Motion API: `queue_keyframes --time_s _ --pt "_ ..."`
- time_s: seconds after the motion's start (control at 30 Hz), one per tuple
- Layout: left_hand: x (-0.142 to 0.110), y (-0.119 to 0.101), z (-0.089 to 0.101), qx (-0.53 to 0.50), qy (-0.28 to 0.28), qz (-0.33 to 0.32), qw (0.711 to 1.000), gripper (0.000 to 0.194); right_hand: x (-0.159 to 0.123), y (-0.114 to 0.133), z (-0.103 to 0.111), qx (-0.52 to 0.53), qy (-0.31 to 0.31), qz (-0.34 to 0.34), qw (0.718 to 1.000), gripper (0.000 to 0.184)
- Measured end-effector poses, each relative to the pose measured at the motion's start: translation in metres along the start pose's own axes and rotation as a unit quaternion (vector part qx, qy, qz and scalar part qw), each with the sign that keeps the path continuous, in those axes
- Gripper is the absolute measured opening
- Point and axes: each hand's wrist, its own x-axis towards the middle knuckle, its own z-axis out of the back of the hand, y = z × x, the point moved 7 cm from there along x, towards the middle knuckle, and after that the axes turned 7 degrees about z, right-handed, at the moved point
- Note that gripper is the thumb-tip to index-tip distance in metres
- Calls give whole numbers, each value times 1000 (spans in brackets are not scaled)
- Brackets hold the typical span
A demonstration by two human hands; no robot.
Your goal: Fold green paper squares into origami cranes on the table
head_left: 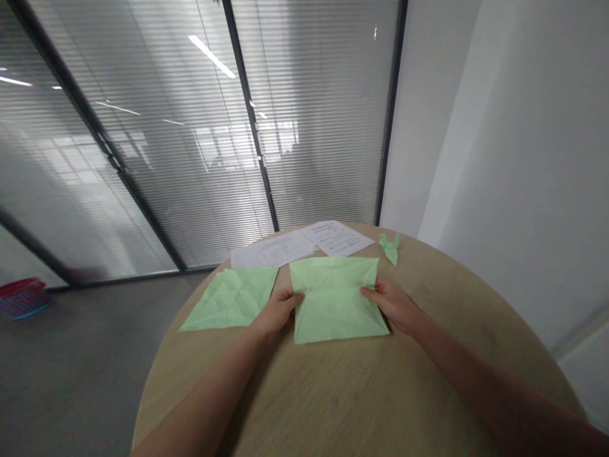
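Between my hands is a square sheet of light green paper (339,304), marked with creases and tilted up a little over the table. My left hand (280,308) pinches its left edge, thumb on the front face and the other fingers behind. At the right edge my right hand (392,303) grips it the same way, thumb on top. A second creased green sheet (233,297) lies flat to the left, close to my left hand. Beyond my right hand sits a small folded green origami figure (391,247).
The round wooden table (333,400) carries printed white sheets (337,237) at its far side, behind the green paper. A glass partition with blinds (323,127) stands past the table, and a white wall (537,158) on the right. A red and blue basket (23,298) rests on the floor at left.
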Motion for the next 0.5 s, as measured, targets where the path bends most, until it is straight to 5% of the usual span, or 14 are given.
queue_keyframes --time_s 0.17,0.33,0.4,0.5 --pt "-6 -7 8 -37 -31 38 998 20 2 -9 16 -32 -25 -55 998 15" --pt "-9 -23 14 148 -53 13 987 24 7 -17 25 -86 -43 -52 994 15" --pt "-13 -39 10 288 -81 -70 952 25 10 -14 28 -118 -58 -38 991 16" --pt "-26 -58 -9 470 -125 -215 847 30 10 -2 30 -162 -91 -4 983 22"
